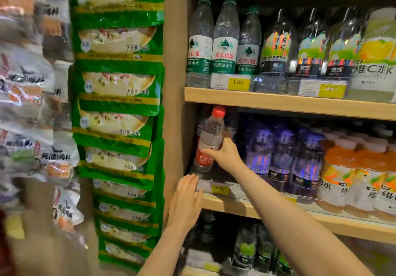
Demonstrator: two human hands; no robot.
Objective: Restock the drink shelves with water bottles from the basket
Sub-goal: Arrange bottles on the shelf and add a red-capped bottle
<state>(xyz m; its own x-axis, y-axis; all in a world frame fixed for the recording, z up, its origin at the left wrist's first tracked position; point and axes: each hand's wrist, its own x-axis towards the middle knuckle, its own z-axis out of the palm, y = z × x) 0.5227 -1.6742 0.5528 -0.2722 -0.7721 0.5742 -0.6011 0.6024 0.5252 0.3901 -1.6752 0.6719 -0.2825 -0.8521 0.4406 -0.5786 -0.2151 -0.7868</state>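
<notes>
My right hand [225, 154] grips a clear water bottle [211, 134] with a red cap and red label, tilted slightly, at the far left of the middle shelf [246, 206]. The bottle's base is inside the shelf behind the clear front rail. My left hand [186, 198] lies flat with fingers together against the shelf's front edge by the left post, holding nothing. Three green-capped water bottles [225, 37] stand on the upper shelf [278, 102] above. The basket is not in view.
Purple-labelled bottles [280, 153] and orange drink bottles [342, 172] fill the middle shelf to the right. Dark bottles [278, 42] stand on the upper shelf. Green snack packets [117, 104] hang left of the wooden post [173, 61]. A lower shelf holds dark bottles [246, 245].
</notes>
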